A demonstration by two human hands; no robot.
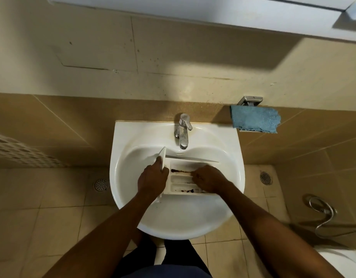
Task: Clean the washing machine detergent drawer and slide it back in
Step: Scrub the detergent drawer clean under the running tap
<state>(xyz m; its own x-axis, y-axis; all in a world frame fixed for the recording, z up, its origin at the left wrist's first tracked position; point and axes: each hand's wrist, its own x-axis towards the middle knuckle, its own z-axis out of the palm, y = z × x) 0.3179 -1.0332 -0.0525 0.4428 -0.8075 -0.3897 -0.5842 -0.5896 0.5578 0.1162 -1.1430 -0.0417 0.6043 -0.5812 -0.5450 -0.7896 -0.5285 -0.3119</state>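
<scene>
Bathroom: tan tiled wall, beige tiled floor [58, 217], white glossy ceramic sink [193, 227] with a chrome tap [183, 131] at its back edge. A fuzzy blue cloth [255, 119] hangs past the sink's back right corner. The drawer [181, 179] sits in the middle of the basin: white plastic, ribbed compartments, dark brown grime. Left hand [153, 179] grips its front panel at the left end. Right hand [209, 179] has its fingers curled into the compartments; can't tell if it holds anything.

Counts: 1 white plastic detergent drawer [181, 178] (3 compartments showing), 2 hands: left hand [153, 178], right hand [208, 180]. 1 white ceramic basin [133, 133], 1 chrome tap [183, 131], 1 blue cloth [255, 119] far right, 2 round metal floor drains: left drain [101, 185], right drain [265, 177].
</scene>
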